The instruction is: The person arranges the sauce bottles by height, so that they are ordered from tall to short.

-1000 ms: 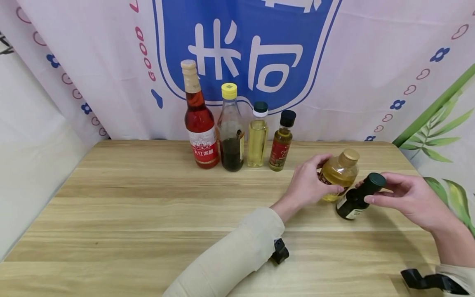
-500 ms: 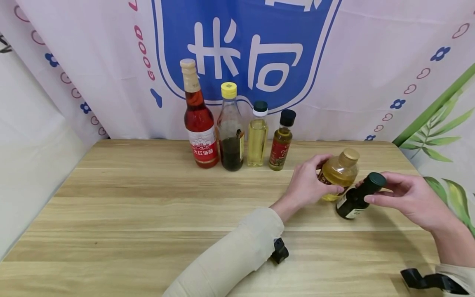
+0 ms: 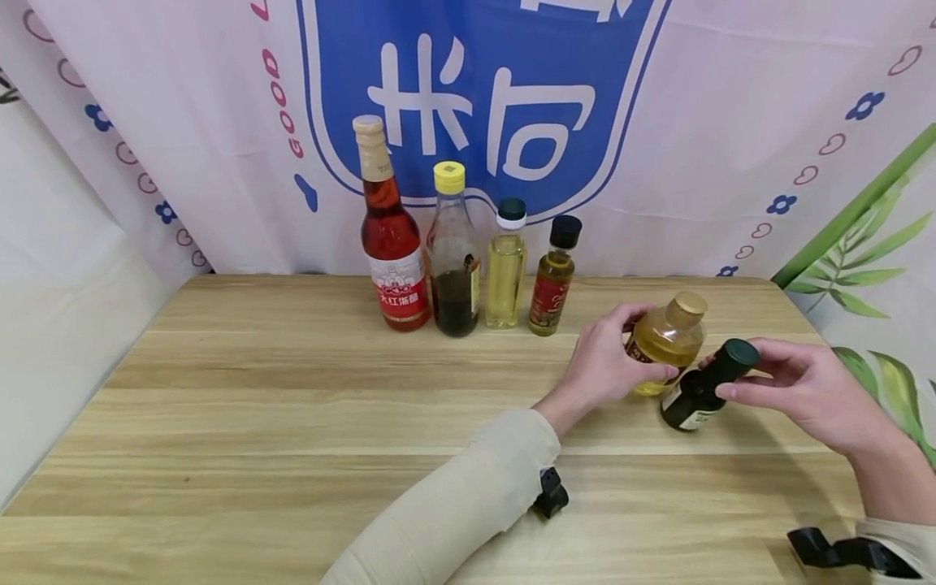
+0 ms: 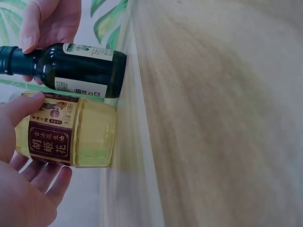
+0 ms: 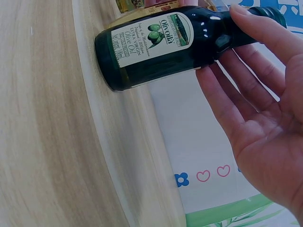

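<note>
My left hand (image 3: 603,361) grips a squat clear bottle of golden oil (image 3: 667,340) with a tan cap, its thumb on the near side. In the left wrist view this bottle's dark label with Chinese characters (image 4: 51,139) faces the camera. Right beside it, my right hand (image 3: 815,394) pinches the neck of a small dark green olive oil bottle (image 3: 695,400) between thumb and fingers. The olive oil label (image 5: 151,38) is readable in the right wrist view. Both bottles stand close together with their bases at the tabletop; whether they touch, I cannot tell.
Along the table's back stand a tall red vinegar bottle (image 3: 398,268), a yellow-capped bottle of dark liquid (image 3: 453,292), a pale oil bottle (image 3: 504,280) and a small black-capped bottle with a red label (image 3: 552,292). Behind the wooden table (image 3: 292,422) hangs a printed curtain (image 3: 687,162).
</note>
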{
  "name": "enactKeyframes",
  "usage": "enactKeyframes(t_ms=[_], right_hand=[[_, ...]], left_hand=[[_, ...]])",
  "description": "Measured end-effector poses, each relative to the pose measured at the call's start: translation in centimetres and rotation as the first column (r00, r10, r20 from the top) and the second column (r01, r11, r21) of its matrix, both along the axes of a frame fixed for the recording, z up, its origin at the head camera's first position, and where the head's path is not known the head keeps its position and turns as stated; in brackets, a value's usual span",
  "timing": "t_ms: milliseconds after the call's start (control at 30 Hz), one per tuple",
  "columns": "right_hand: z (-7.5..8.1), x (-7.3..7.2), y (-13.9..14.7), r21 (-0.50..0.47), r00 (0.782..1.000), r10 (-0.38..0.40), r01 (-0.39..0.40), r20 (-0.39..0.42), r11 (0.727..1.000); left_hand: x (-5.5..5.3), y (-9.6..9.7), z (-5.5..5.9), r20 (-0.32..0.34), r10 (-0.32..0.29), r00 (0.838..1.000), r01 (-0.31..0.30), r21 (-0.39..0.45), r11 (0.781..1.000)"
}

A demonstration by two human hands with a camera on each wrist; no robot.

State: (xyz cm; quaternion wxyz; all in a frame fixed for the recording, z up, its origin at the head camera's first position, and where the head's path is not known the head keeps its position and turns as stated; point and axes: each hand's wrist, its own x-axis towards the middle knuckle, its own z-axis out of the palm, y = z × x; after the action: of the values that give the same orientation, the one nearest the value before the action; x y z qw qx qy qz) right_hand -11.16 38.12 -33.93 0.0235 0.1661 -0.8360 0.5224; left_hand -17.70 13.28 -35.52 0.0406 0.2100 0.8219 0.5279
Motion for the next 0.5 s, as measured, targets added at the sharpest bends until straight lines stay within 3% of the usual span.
enactKeyframes(t_ms=[267, 500], right_hand=[[-0.05, 0.07, 0.08, -0.016, 1.000, 0.003, -0.002, 0.008, 1.000], [0.13, 0.01, -0.02, -0.048, 0.999, 0.045, -0.045, 0.006, 0.998]], left_hand=[[0.42, 0.49, -0.13, -0.045, 0.041, 0.998, -0.042, -0.016, 0.999], [0.46, 0.85, -0.22, -0.081, 0.124, 0.989, -0.127, -0.030, 0.991]])
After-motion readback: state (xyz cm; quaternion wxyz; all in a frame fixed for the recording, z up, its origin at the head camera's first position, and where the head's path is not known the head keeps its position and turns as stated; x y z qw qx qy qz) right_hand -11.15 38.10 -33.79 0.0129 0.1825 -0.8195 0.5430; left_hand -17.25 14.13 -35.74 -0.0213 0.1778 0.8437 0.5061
